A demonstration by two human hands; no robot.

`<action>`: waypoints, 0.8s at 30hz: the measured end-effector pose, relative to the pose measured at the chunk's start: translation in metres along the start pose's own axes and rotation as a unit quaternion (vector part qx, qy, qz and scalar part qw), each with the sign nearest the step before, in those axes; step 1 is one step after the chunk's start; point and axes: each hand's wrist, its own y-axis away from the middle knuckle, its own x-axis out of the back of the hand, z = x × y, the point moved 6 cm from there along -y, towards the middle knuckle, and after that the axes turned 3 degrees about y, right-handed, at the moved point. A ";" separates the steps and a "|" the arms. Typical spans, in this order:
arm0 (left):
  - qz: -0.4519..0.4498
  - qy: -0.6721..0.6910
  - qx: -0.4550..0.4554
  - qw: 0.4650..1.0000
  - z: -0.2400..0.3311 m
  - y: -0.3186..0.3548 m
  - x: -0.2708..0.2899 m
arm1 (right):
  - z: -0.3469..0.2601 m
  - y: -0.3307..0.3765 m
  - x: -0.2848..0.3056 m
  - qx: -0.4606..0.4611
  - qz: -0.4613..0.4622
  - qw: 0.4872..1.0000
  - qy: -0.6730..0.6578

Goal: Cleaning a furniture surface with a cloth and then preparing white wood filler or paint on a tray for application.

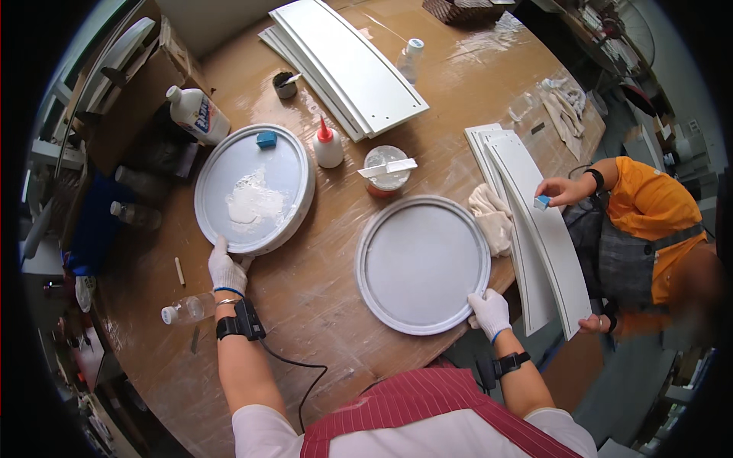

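Both of my hands wear white gloves. My left hand closes on the near rim of a round grey tray, its thumb on the edge. White paste is spread on this tray, and a blue sanding block lies near its far edge. To the right is a second round grey tray with a bare surface. My right hand grips its lower right rim; the fingers below the edge are partly hidden.
Beyond the trays stand a red-tipped squeeze bottle, a tub with a white scraper across it, and stacked white panels. A co-worker's hand holds a small blue block over more panels. A cloth touches the right tray.
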 end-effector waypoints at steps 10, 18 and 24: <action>-0.036 0.080 -0.067 0.994 -0.025 0.114 0.032 | 0.024 0.014 -0.004 -0.088 -0.067 0.992 -0.060; -0.176 -0.115 -0.020 0.977 0.000 0.211 -0.031 | 0.014 0.015 -0.004 -0.089 -0.082 0.989 -0.089; -0.247 -0.230 0.017 0.941 -0.017 0.225 -0.103 | 0.025 0.008 -0.009 -0.057 -0.077 0.995 -0.003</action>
